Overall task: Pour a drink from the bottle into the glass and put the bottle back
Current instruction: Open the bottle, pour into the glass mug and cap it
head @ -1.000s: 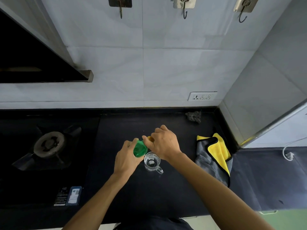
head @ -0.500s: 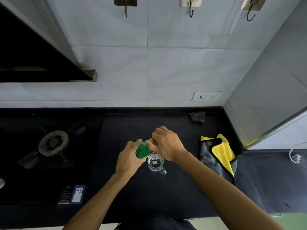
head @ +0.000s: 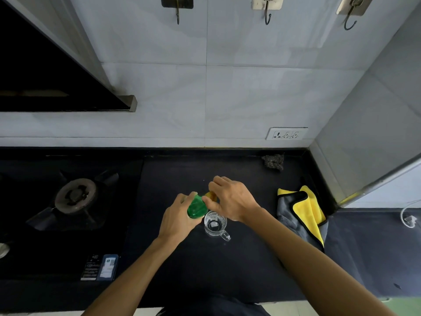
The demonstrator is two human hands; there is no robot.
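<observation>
Head cam: left hand (head: 176, 218) wrapped around the green bottle (head: 197, 207), fingers curled tight on its body. The bottle's neck end points toward my right hand (head: 232, 200). Right-hand fingertips pinch the yellow cap (head: 210, 196) at the bottle's mouth. The hand covers most of the cap, so I can't tell whether it's seated or loose.

Glass (head: 215, 223) is a clear handled mug standing upright on the black countertop (head: 227, 270). It's just beside the bottle on its right and directly under my right wrist, with the handle pointing toward me and to the right. Can't tell whether there's any liquid in it. Neither hand touches the glass.

Surroundings:
- gas burner (head: 75, 196) well off to the left
- yellow-and-grey cloth (head: 303, 215) bunched at the right end of the counter
- dark scrubber (head: 273, 161) at the back by the wall
- wall socket (head: 286, 133) above the scrubber
- hooks (head: 267, 10) along the top of the tiles
</observation>
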